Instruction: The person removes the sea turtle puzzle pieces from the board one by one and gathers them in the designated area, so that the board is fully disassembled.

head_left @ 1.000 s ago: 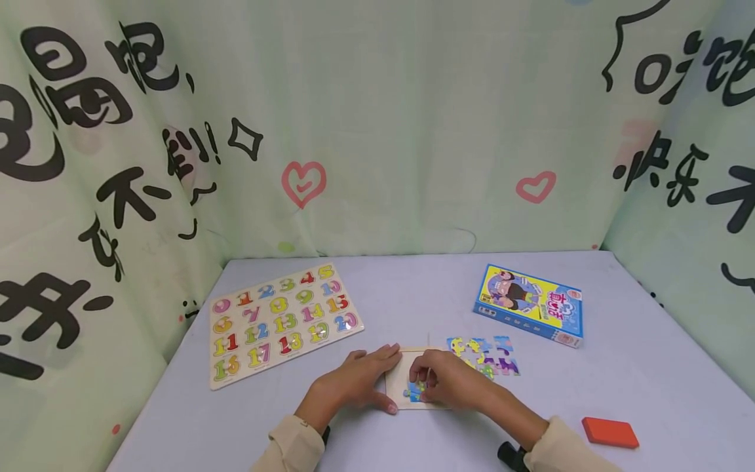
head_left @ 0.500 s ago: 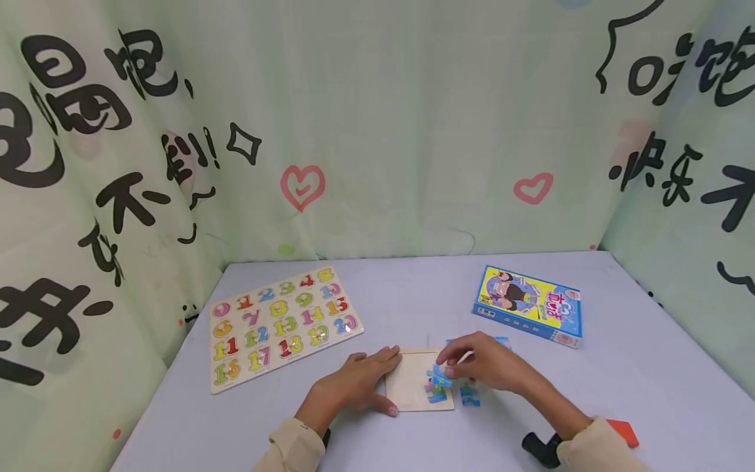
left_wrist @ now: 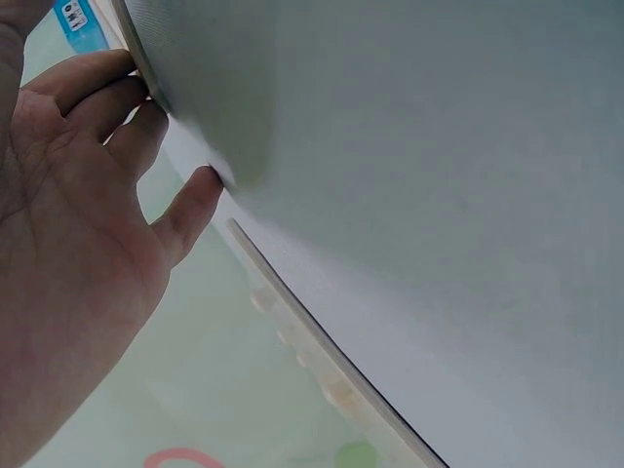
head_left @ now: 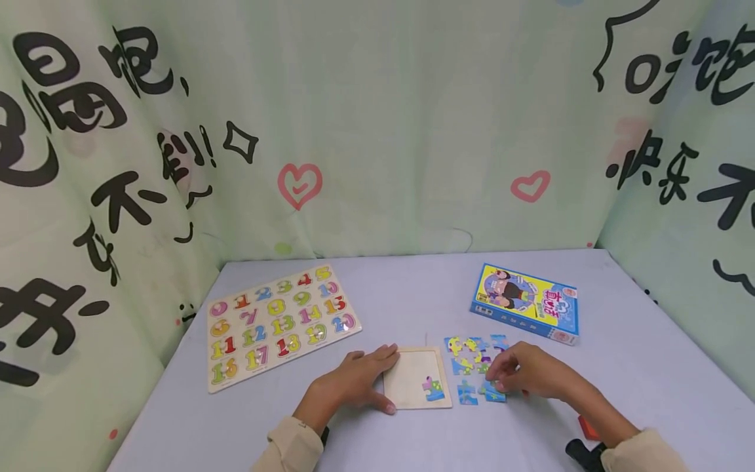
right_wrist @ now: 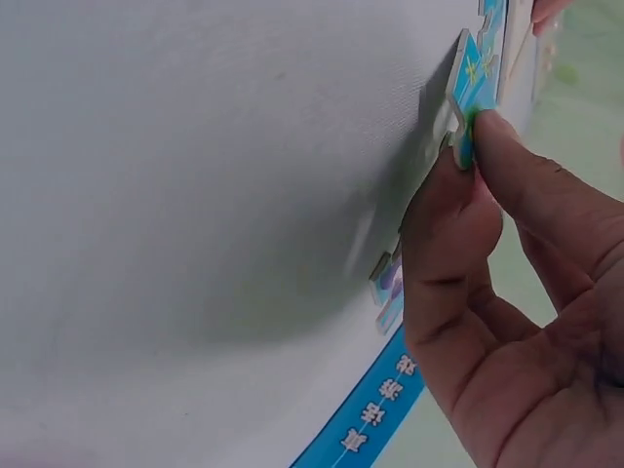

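My left hand (head_left: 356, 382) lies with extended fingers along the left edge of a shallow wooden puzzle tray (head_left: 407, 377). One joined blue, green and pink patch of jigsaw puzzle (head_left: 434, 389) sits at the tray's lower right. To the right of the tray, my right hand (head_left: 533, 372) pinches a blue jigsaw puzzle piece (right_wrist: 470, 88) between thumb and index finger, tilted on edge in the right wrist view. Beside it on the table is another blue puzzle piece (head_left: 467, 394). Several more loose pieces (head_left: 463, 357) lie behind, some covered by the right hand.
A number board (head_left: 268, 339) with colourful numerals lies at the left. At the back right is a blue and yellow box (head_left: 525, 303). A red block (head_left: 588, 429) shows partly behind the right forearm. Printed curtains (head_left: 377, 131) enclose the table's back and sides.
My right hand has moved right from over the tray, lifting a blue puzzle piece out to the table beside it. Another blue piece now lies there too. My left hand has stayed in place.
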Motion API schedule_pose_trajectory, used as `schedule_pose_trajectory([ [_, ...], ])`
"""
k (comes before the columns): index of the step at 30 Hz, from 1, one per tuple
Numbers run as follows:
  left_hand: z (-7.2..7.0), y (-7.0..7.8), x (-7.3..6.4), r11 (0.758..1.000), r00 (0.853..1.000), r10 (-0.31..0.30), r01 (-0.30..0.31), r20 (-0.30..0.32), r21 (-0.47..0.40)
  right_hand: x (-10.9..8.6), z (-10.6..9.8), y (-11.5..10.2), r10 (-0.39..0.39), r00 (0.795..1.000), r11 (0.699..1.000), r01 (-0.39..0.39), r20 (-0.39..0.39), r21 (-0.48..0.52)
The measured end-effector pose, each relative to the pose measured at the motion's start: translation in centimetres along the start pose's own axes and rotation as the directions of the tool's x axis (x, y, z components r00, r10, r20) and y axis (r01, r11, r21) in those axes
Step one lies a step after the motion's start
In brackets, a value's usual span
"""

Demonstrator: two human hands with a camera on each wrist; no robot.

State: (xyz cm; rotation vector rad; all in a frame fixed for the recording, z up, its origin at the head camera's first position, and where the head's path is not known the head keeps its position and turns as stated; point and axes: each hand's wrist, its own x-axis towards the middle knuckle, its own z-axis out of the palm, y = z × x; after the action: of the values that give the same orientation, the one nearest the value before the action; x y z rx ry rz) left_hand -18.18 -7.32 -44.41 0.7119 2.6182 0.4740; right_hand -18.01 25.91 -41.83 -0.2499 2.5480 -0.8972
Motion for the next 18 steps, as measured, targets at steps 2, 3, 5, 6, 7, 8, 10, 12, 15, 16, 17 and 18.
schedule_pose_trajectory([
  [2, 0.0, 0.0, 0.0, 1.000, 1.000, -0.001, 0.001, 0.001, 0.000, 0.1, 0.2, -0.1, -0.001, 1.000, 1.000, 0.001, -0.020, -0.016],
  [3, 0.0, 0.0, 0.1, 1.000, 1.000, -0.001, 0.001, 0.001, 0.001, 0.1, 0.3, -0.2, -0.003, 1.000, 1.000, 0.003, -0.030, -0.023],
  [5, 0.0, 0.1, 0.0, 1.000, 1.000, -0.001, 0.001, 0.001, 0.000, 0.1, 0.5, -0.3, -0.018, 0.999, 0.999, 0.016, -0.042, -0.034],
  [6, 0.0, 0.1, 0.0, 1.000, 1.000, 0.000, 0.000, 0.000, 0.002, 0.1, 0.5, -0.3, -0.019, 0.999, 0.999, 0.017, -0.050, -0.040],
  [7, -0.1, 0.1, 0.0, 1.000, 1.000, 0.001, -0.001, -0.001, 0.004, 0.1, 0.7, -0.3, -0.024, 0.998, 0.999, 0.021, -0.059, -0.047],
  [8, -0.1, 0.2, 0.0, 1.000, 1.000, 0.003, -0.003, -0.003, 0.006, 0.1, 0.8, -0.3, -0.023, 0.997, 0.999, 0.020, -0.068, -0.051],
  [10, -0.2, 0.3, 0.0, 1.000, 1.000, 0.006, -0.006, -0.004, 0.005, 0.0, 1.1, -0.4, -0.024, 0.996, 0.997, 0.018, -0.088, -0.073],
  [12, -0.2, 0.3, 0.0, 1.000, 1.000, 0.005, -0.005, -0.005, 0.005, -0.1, 1.5, -0.5, -0.029, 0.994, 0.994, 0.017, -0.107, -0.112],
  [15, -0.2, 0.3, -0.1, 1.000, 1.000, 0.002, -0.002, -0.006, 0.005, -0.1, 1.9, -0.8, -0.045, 0.989, 0.979, 0.016, -0.138, -0.205],
  [16, -0.2, 0.2, -0.2, 1.000, 1.000, 0.002, -0.002, -0.007, 0.007, -0.1, 2.1, -0.9, -0.053, 0.988, 0.972, 0.017, -0.146, -0.233],
  [17, -0.1, 0.2, -0.2, 1.000, 1.000, 0.002, -0.002, -0.008, 0.008, -0.1, 2.2, -1.1, -0.055, 0.987, 0.968, 0.015, -0.154, -0.250],
  [18, -0.1, 0.2, -0.2, 1.000, 1.000, 0.002, -0.002, -0.008, 0.007, -0.2, 2.2, -1.2, -0.058, 0.985, 0.964, 0.013, -0.161, -0.267],
])
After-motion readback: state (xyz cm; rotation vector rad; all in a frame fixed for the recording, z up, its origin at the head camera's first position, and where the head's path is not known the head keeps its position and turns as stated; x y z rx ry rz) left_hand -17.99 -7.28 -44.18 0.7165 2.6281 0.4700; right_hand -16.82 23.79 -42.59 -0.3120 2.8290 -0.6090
